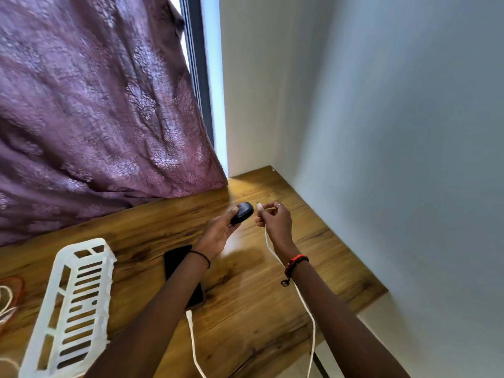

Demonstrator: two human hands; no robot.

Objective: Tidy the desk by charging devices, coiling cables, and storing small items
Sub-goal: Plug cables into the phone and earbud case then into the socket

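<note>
While two hands [218,230] [275,221] grip: one black case [242,212], one white cable [305,304].

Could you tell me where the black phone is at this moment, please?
In the head view, the black phone lies flat on the wooden desk, partly hidden under the left forearm, between the white slotted basket and the white charging cable.

Lit by daylight from the window gap [188,50] at eleven o'clock; soft shadows on the desk [245,309]; wide-angle bending at edges; slight blur.
</note>
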